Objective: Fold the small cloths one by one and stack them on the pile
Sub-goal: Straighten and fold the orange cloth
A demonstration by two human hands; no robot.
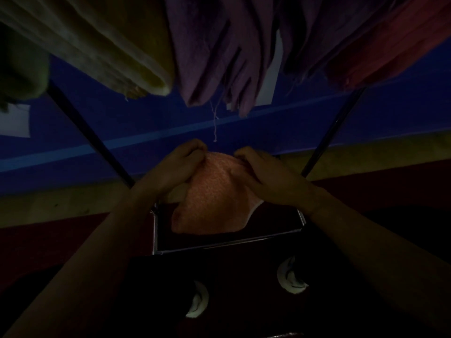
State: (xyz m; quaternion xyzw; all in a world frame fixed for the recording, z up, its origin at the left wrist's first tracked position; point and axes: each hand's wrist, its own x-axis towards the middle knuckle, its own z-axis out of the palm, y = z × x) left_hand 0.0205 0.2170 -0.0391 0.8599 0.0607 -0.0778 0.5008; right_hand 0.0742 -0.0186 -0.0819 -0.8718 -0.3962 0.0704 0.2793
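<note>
as both pinch: orange cloth [214, 193], unlabelled

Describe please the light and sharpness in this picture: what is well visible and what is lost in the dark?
Head view: very dim overall; the orange cloth pinched by the left hand and right hand is the best-lit part, slightly soft; the hanging cloths above are dull and blurred; the bottom is nearly black; straight lines bend from the wide-angle lens.

Matt, nubbly orange cloth [214, 198]; fuzzy purple cloths [219, 57] above.
</note>
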